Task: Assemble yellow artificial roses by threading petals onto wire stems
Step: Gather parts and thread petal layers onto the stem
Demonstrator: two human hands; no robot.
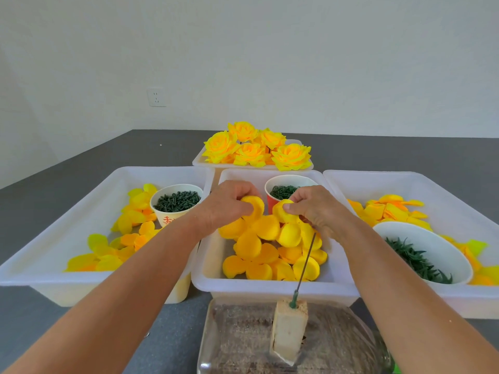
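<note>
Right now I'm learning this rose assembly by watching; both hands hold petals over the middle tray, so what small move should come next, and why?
Probably bring the petal pinched by the right hand down to the tip of the wire stem. The stem stands bare in its block, nothing threaded yet, and the left hand holds another petal ready.

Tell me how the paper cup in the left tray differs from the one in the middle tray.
The white paper cup has red print outside; the red paper cup is red outside and white inside. The white cup stands in full view among petals; the red cup is partly hidden behind the right hand. The white cup holds straighter pieces, the red cup ring-shaped ones. Both hold dark green parts.
</note>
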